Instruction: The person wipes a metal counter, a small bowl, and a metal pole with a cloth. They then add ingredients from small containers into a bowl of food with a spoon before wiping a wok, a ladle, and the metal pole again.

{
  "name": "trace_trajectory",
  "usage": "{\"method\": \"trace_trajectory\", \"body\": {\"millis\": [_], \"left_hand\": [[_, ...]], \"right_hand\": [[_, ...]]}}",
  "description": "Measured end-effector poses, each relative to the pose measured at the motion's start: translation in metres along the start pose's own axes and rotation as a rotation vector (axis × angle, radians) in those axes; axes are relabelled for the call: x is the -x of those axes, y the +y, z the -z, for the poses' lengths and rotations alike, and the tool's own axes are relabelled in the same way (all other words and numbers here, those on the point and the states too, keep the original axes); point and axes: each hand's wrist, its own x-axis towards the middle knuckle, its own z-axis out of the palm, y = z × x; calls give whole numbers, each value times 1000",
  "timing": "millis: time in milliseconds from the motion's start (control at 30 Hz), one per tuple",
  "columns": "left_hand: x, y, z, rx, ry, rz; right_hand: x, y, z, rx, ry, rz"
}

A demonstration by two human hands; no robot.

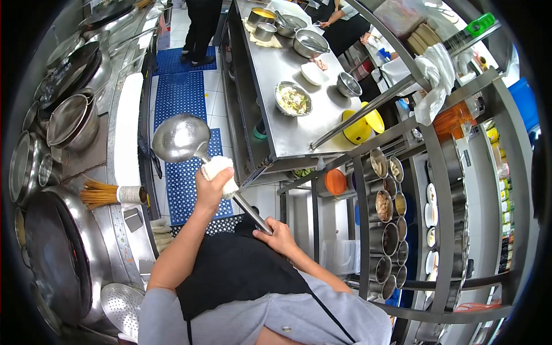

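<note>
A large steel ladle (183,138) slants across the front of my body, its bowl up to the left over the blue mats. My left hand (210,190) is closed around a white cloth (218,169), which is bunched against the handle just below the bowl. Lower down, the fingers of my right hand (279,237) wrap round the handle near its end. A black apron (241,270) lies below both hands.
Woks (60,253), a bamboo brush (100,194) and a perforated skimmer (122,307) line the left counter. Ahead, a steel table (259,95) carries a food bowl (293,99) and several pots. Metal racks with containers (384,204) stand right. Other people stand farther off.
</note>
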Motion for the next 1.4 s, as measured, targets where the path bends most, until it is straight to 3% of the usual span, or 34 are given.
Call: {"method": "trace_trajectory", "body": {"millis": [133, 433, 533, 800, 1100, 1400], "left_hand": [[-1, -3, 3, -56, -35, 23], [9, -15, 17, 37, -173, 107], [15, -19, 34, 146, -95, 231], [46, -31, 76, 159, 139, 330], [63, -35, 84, 49, 103, 361], [61, -40, 87, 208, 117, 447]], "right_hand": [[0, 8, -7, -109, -126, -25], [9, 15, -19, -320, -16, -24], [9, 13, -17, -329, -15, -21], [0, 7, -19, -384, 24, -18], [-6, 8, -26, -477, -55, -33], [-6, 10, -25, -460, -49, -27]]}}
